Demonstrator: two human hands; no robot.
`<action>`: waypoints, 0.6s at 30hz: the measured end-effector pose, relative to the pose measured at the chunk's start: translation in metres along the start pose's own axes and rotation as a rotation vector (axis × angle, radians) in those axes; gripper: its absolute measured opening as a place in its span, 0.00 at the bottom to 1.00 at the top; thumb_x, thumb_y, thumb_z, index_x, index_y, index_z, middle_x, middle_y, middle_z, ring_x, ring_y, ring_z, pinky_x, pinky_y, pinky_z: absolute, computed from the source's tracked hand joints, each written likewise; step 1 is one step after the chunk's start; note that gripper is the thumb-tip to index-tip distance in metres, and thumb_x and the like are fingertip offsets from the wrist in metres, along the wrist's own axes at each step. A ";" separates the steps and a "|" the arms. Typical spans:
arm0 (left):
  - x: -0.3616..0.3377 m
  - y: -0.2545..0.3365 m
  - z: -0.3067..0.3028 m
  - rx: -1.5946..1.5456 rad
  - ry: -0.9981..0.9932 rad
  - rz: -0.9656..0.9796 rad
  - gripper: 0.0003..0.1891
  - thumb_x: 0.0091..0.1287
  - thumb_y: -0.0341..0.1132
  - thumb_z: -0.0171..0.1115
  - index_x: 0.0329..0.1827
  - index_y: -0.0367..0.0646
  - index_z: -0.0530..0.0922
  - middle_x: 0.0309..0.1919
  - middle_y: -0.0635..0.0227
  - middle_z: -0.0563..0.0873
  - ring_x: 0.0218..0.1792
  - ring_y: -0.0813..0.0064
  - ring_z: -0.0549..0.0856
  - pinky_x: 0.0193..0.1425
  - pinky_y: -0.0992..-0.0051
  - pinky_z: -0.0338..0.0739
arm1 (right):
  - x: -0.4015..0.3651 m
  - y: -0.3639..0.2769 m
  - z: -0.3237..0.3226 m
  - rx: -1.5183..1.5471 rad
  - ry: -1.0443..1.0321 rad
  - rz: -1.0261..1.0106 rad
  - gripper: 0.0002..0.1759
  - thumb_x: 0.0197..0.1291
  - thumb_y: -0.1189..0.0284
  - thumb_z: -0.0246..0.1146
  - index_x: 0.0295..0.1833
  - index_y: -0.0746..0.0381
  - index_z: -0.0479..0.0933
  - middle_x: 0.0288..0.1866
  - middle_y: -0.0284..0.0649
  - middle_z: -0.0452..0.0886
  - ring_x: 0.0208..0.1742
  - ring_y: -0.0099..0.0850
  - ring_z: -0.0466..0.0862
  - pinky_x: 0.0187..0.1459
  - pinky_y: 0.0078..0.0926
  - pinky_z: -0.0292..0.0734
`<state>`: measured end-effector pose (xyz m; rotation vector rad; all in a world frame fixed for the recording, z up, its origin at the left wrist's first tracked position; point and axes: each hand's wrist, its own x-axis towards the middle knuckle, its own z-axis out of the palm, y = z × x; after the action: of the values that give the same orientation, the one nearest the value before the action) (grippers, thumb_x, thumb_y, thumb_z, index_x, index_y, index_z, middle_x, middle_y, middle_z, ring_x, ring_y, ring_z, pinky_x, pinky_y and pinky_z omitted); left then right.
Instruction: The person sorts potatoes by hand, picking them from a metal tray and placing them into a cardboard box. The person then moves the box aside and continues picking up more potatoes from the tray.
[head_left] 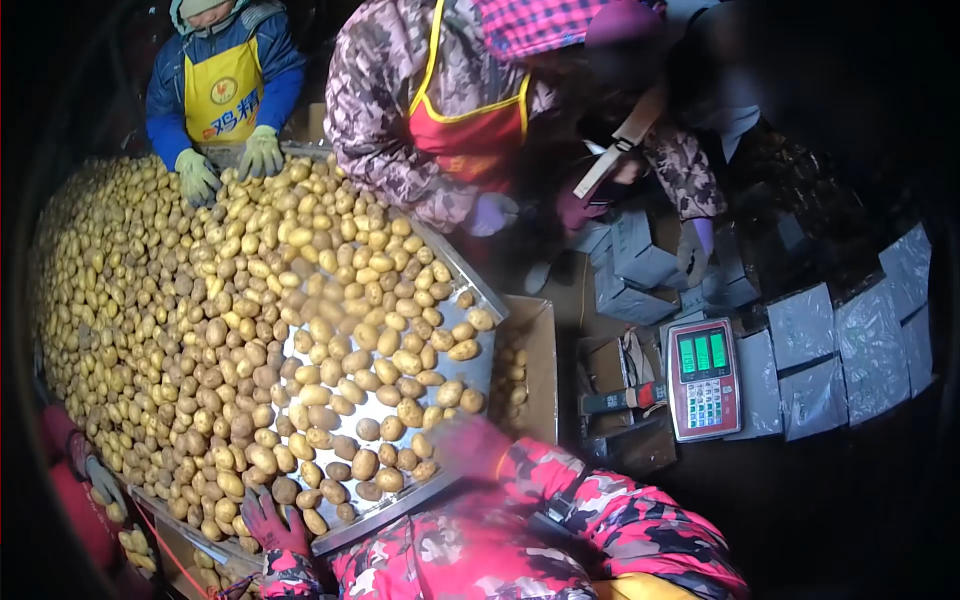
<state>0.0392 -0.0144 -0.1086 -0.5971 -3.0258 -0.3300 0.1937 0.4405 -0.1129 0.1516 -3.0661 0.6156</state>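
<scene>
A broad heap of potatoes [220, 330] covers a metal sorting table [450, 265]; its bare shiny surface shows near the front right corner. My left hand [272, 522], in a pink glove, rests with fingers spread at the table's near edge, touching potatoes there. Over the right edge, beside the last few potatoes, my right hand [470, 448] is smeared by motion; what it holds, if anything, I cannot tell. Just past that edge stands an open cardboard box [540, 365] with potatoes inside, partly hidden by my arm.
Across the table a person in a yellow apron [222, 90] has gloved hands on the potatoes. Another in a red apron [465, 130] leans over grey cartons [640, 250]. A digital scale [704, 380] stands at right near wrapped packages [870, 345]. A gloved hand [105, 485] shows at far left.
</scene>
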 end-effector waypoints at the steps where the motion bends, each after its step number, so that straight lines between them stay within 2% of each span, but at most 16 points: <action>1: 0.001 0.001 0.000 0.014 -0.003 -0.002 0.38 0.62 0.42 0.67 0.76 0.41 0.67 0.77 0.42 0.64 0.77 0.40 0.60 0.83 0.42 0.46 | 0.011 0.008 -0.012 -0.043 0.045 0.067 0.42 0.59 0.48 0.66 0.78 0.47 0.66 0.77 0.43 0.68 0.79 0.49 0.63 0.77 0.58 0.53; 3: 0.010 0.019 -0.019 0.040 -0.059 -0.058 0.37 0.63 0.41 0.67 0.77 0.42 0.67 0.77 0.45 0.64 0.78 0.41 0.61 0.83 0.42 0.47 | 0.043 0.016 -0.051 -0.120 0.153 0.265 0.41 0.63 0.47 0.63 0.79 0.50 0.65 0.77 0.48 0.67 0.79 0.52 0.63 0.77 0.58 0.53; 4: 0.013 0.025 -0.022 0.029 -0.062 -0.057 0.38 0.63 0.41 0.67 0.77 0.42 0.67 0.77 0.45 0.64 0.78 0.41 0.61 0.82 0.42 0.47 | 0.058 0.038 -0.049 -0.257 0.238 0.284 0.43 0.65 0.45 0.61 0.81 0.51 0.62 0.78 0.51 0.65 0.80 0.53 0.62 0.78 0.59 0.51; 6: 0.014 0.027 -0.027 0.011 -0.067 -0.050 0.38 0.63 0.41 0.67 0.77 0.43 0.67 0.77 0.44 0.64 0.77 0.41 0.61 0.82 0.42 0.48 | 0.100 0.054 -0.062 -0.221 0.243 0.419 0.45 0.64 0.42 0.61 0.81 0.53 0.61 0.80 0.54 0.63 0.81 0.55 0.58 0.79 0.63 0.47; 8: 0.013 0.024 -0.024 0.010 -0.064 -0.061 0.36 0.62 0.42 0.67 0.75 0.43 0.69 0.77 0.44 0.65 0.77 0.40 0.61 0.82 0.42 0.48 | 0.134 0.060 -0.045 -0.149 0.208 0.522 0.47 0.63 0.41 0.60 0.81 0.54 0.61 0.80 0.54 0.61 0.82 0.57 0.56 0.79 0.65 0.46; 10: 0.015 0.022 -0.022 -0.002 -0.064 -0.057 0.35 0.62 0.42 0.67 0.74 0.43 0.70 0.77 0.43 0.65 0.77 0.40 0.61 0.82 0.42 0.48 | 0.146 0.014 -0.006 -0.264 0.110 0.440 0.46 0.65 0.38 0.56 0.80 0.57 0.62 0.82 0.56 0.58 0.82 0.59 0.55 0.79 0.63 0.46; 11: 0.013 0.019 -0.019 -0.006 -0.067 -0.067 0.34 0.61 0.42 0.67 0.72 0.42 0.72 0.76 0.43 0.65 0.77 0.39 0.61 0.82 0.41 0.48 | 0.143 -0.009 0.013 -0.165 0.198 0.346 0.46 0.65 0.38 0.56 0.79 0.55 0.64 0.83 0.54 0.56 0.82 0.60 0.54 0.79 0.62 0.44; 12: 0.013 0.018 -0.019 0.005 -0.063 -0.062 0.34 0.61 0.42 0.67 0.71 0.42 0.72 0.76 0.43 0.65 0.77 0.39 0.61 0.82 0.41 0.48 | 0.134 -0.026 0.011 -0.117 0.094 0.209 0.43 0.66 0.41 0.57 0.80 0.52 0.62 0.83 0.52 0.58 0.83 0.57 0.52 0.80 0.60 0.46; 14: 0.012 0.017 -0.017 0.021 -0.049 -0.055 0.33 0.62 0.42 0.67 0.71 0.42 0.72 0.77 0.43 0.65 0.77 0.39 0.61 0.82 0.41 0.48 | 0.119 -0.032 -0.030 -0.065 0.002 -0.203 0.31 0.69 0.51 0.59 0.72 0.56 0.72 0.74 0.47 0.70 0.77 0.50 0.66 0.73 0.52 0.64; 16: 0.011 0.017 -0.017 0.010 -0.055 -0.063 0.33 0.62 0.42 0.66 0.71 0.42 0.72 0.77 0.44 0.64 0.78 0.39 0.60 0.82 0.41 0.47 | 0.138 -0.018 -0.086 -0.199 -0.199 -0.075 0.20 0.71 0.56 0.58 0.55 0.59 0.81 0.64 0.44 0.78 0.65 0.42 0.79 0.59 0.39 0.79; 17: 0.012 0.019 -0.018 0.007 -0.056 -0.071 0.32 0.62 0.41 0.66 0.71 0.42 0.72 0.78 0.45 0.64 0.78 0.39 0.60 0.82 0.41 0.47 | 0.135 0.031 -0.062 -0.353 0.102 0.102 0.10 0.69 0.65 0.61 0.46 0.59 0.82 0.49 0.39 0.82 0.49 0.35 0.84 0.44 0.34 0.83; 18: 0.013 0.020 -0.019 0.006 -0.054 -0.078 0.32 0.62 0.41 0.66 0.71 0.42 0.73 0.78 0.45 0.64 0.78 0.39 0.60 0.82 0.41 0.47 | 0.134 0.067 -0.063 -0.088 0.308 0.336 0.11 0.64 0.66 0.63 0.50 0.55 0.82 0.57 0.43 0.80 0.58 0.42 0.79 0.54 0.43 0.78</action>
<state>0.0349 0.0045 -0.0851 -0.4969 -3.1061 -0.3128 0.0535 0.5144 -0.0762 -0.4265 -2.8245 0.4574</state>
